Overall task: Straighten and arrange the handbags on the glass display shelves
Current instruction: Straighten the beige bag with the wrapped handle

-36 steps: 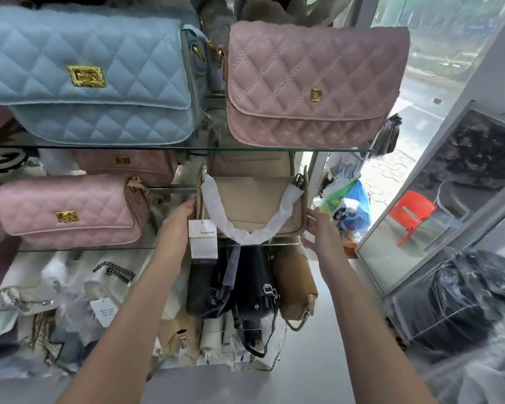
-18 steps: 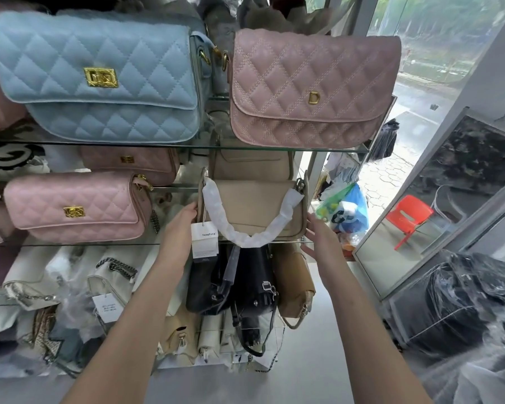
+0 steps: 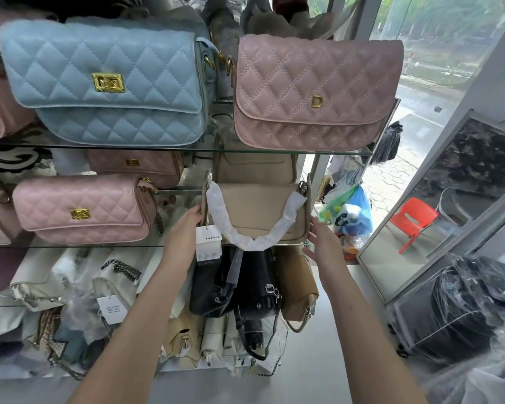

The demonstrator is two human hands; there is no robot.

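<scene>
A beige handbag [image 3: 257, 211] stands on the middle glass shelf [image 3: 99, 245], its white paper-wrapped handle and a white tag hanging over the front. My left hand [image 3: 184, 231] grips the bag's left edge with its fingertips. By the bag's lower right corner, my right hand [image 3: 321, 240] has its fingers spread and holds nothing. A second beige bag stands right behind. On the upper glass shelf [image 3: 158, 147] sit a blue quilted bag [image 3: 105, 83] and a dusty pink quilted bag [image 3: 312, 91]. A pale pink quilted bag [image 3: 79, 211] stands to the left on the middle shelf.
Black bags [image 3: 233, 287] and a tan bag [image 3: 298, 287] crowd the shelf below, with cream chain bags to their left. A framed mirror [image 3: 449, 205] leans at the right, reflecting a red chair [image 3: 411, 220]. Plastic-wrapped black goods [image 3: 464, 310] lie on the floor.
My right hand has slipped down from the beige bag's right side and spread its fingers. My left hand stays on the left edge. The view has tilted slightly upward.
</scene>
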